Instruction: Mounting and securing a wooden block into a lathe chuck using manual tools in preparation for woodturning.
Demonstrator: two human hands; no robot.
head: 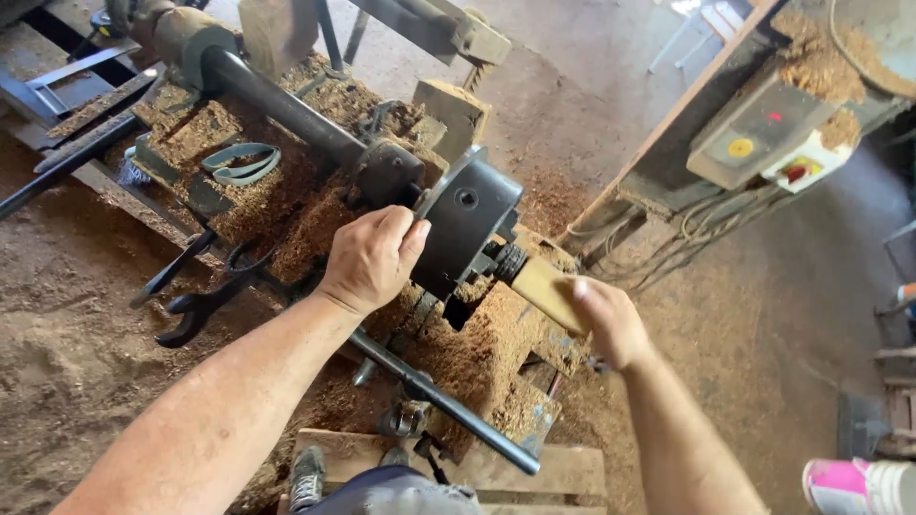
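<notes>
Sawdust (315,215) covers the lathe bed (477,362) across the middle of the frame. We see the left hand (370,259) at centre, its fingers (412,238) clenched on the edge of the dark chuck (468,224), just below the grey shaft (286,110) that runs to the upper left. The right hand (606,319), right of centre, grasps the pale wooden handle (544,286) that sticks out of the chuck's lower right side; its fingers are curled round the handle's end. A long dark bar (444,405) slants below the left forearm towards the bottom centre. Black tongs (196,291) lie on the sawdust at the left. A control box (763,129) with coloured buttons sits in the upper right.
</notes>
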